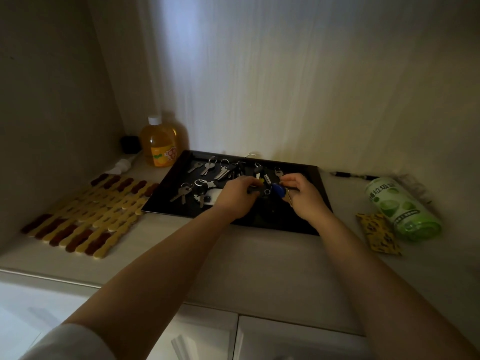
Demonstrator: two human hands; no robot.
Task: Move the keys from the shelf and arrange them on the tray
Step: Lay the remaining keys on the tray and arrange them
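A black rectangular tray (315,183) lies on the pale shelf against the back wall. Several silver keys on rings lie on it: a row along the far edge, such as one pair (208,165), and a bunch (181,192) on the near left. Both hands meet over the tray's middle. My left hand (237,197) pinches a dark key piece with a yellow bit at its fingertips. My right hand (304,194) holds a key bunch with a blue fob (278,189) and a brass key hanging under the palm.
A yellow and brown slatted mat (88,214) lies left of the tray. An orange drink bottle (159,141) stands in the back left corner. A green roll (401,209) and a yellow packet (378,236) lie to the right. White cabinet doors sit below the shelf.
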